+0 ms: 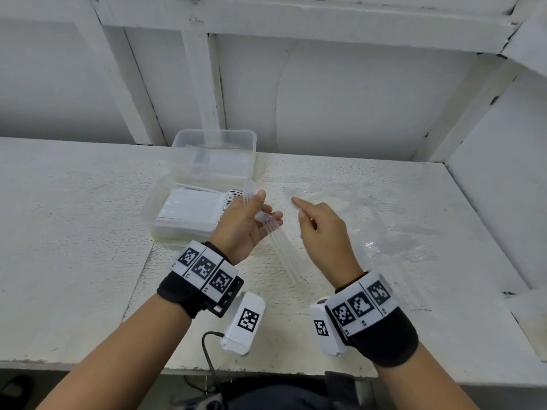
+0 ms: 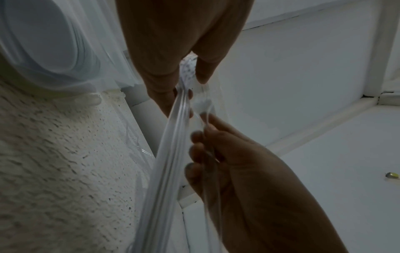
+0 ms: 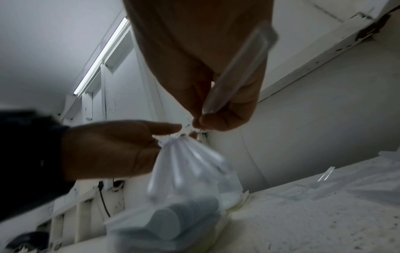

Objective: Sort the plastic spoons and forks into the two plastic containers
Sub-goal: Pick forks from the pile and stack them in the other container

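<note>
While left hand (image 1: 248, 223) grips clear forks (image 1: 273, 232), right hand (image 1: 321, 229) pinches one beside.

A rough white worktop (image 1: 74, 232) meets a white panelled wall (image 1: 340, 113) with painted beams. A lit tube light (image 3: 101, 56) glows overhead.

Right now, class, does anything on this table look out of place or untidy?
Nothing is spilled or broken. The near container holds a neat row of white cutlery. The only clutter is crumpled clear plastic wrapping lying loose on the table right of the hands.
</note>
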### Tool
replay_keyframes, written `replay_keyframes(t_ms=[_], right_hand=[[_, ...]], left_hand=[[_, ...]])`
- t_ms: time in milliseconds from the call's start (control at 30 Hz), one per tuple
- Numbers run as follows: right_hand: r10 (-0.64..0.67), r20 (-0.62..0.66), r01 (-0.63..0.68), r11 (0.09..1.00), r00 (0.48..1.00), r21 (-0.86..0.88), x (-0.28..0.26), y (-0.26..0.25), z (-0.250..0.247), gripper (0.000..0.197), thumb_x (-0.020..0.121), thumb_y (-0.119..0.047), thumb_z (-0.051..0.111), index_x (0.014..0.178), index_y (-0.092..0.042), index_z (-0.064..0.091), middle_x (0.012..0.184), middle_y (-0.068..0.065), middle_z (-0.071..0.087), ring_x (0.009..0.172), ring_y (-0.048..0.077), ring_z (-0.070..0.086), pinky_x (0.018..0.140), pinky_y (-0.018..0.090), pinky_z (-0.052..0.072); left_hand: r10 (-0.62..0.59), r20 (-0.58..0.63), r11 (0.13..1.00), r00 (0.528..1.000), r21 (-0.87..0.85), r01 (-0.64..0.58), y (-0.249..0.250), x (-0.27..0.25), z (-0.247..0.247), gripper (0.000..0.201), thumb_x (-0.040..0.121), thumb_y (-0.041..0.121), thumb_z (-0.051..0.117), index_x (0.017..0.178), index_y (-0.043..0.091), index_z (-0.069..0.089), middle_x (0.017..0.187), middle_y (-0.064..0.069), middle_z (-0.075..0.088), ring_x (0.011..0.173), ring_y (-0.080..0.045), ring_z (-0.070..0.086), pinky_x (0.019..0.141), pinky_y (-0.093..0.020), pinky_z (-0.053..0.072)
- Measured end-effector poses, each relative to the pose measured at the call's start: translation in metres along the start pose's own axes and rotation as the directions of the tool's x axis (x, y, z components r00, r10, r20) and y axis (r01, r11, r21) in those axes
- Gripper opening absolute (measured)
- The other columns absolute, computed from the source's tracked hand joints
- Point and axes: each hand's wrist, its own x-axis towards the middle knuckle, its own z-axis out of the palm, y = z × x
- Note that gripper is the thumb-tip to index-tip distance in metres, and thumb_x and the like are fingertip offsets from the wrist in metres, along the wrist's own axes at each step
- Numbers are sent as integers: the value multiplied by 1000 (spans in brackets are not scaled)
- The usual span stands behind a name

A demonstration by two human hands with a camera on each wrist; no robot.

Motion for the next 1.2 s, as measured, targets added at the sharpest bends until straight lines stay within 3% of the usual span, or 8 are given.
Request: replay_keyframes(t_ms=[233, 467, 633, 700, 800, 900, 1067, 1200], right_hand=[[-76, -49, 80, 994, 996, 76, -1, 4, 22, 14, 90, -12, 59, 99, -12, 69, 92, -1, 69, 83, 6, 61, 74, 10, 46], [-99, -14, 99, 995, 995, 5, 3, 6, 24, 25, 91, -21, 58, 115, -21, 67, 91, -2, 52, 77, 0, 49, 69, 3, 39], [-29, 242, 16, 998, 970, 54, 1, 1, 14, 36, 94, -29, 52, 130, -32, 51, 104, -9, 56, 89, 3, 53, 76, 6, 38], [-20, 327, -3, 998, 945, 68, -2, -2, 10, 42, 94, -29, 53, 133, -34, 39, 96, -13, 59, 80, 4, 57, 75, 17, 46], [-47, 323, 76, 994, 945, -78, -3, -3, 9, 43, 96, -28, 49, 136, -28, 34, 80, -2, 58, 73, 19, 58, 74, 36, 48], [-65, 298, 101, 989, 952, -105, 1, -1, 9, 42, 97, -27, 45, 139, -23, 36, 70, -16, 46, 69, 11, 50, 71, 32, 44], [-36, 323, 69, 993, 946, -92, 3, 0, 5, 42, 97, -32, 45, 138, -27, 38, 73, 0, 57, 65, 17, 54, 68, 35, 46], [17, 350, 73, 967, 937, -242, 1, -3, 7, 45, 98, -38, 39, 139, -22, 32, 85, -4, 56, 73, 15, 53, 66, 31, 41]], left_hand=[[2, 33, 999, 999, 35, -3, -5, 1, 3, 27, 97, 28, 45, 80, 8, 46, 70, -5, 56, 66, -16, 64, 79, -32, 55], [-15, 59, 1000, 998, 18, 14, -8, 1, 6, 23, 98, 27, 42, 84, 9, 43, 74, -9, 57, 69, -17, 65, 61, -24, 54], [5, 15, 999, 1000, 48, -6, -3, 0, 7, 30, 100, 28, 39, 78, 10, 49, 76, -9, 59, 71, -17, 64, 57, -24, 54], [11, -9, 998, 1000, 57, -11, 0, 1, 9, 29, 100, 30, 40, 79, 12, 48, 73, -6, 58, 69, -16, 61, 62, -25, 52], [3, -59, 998, 998, 66, 1, 2, 4, 9, 23, 98, 34, 42, 90, 13, 47, 85, -7, 62, 77, -18, 61, 73, -31, 50], [0, -63, 994, 998, 108, 7, 4, 5, 7, 26, 96, 39, 43, 93, 13, 46, 88, -6, 67, 74, -18, 63, 73, -31, 52], [52, -73, 985, 996, 166, -39, 6, 9, -1, 27, 94, 38, 49, 91, 11, 51, 87, -7, 74, 77, -19, 68, 86, -34, 51], [93, -112, 985, 989, 157, -75, 9, 11, -3, 26, 95, 35, 49, 90, 10, 50, 86, -10, 74, 83, -21, 70, 85, -33, 53]])
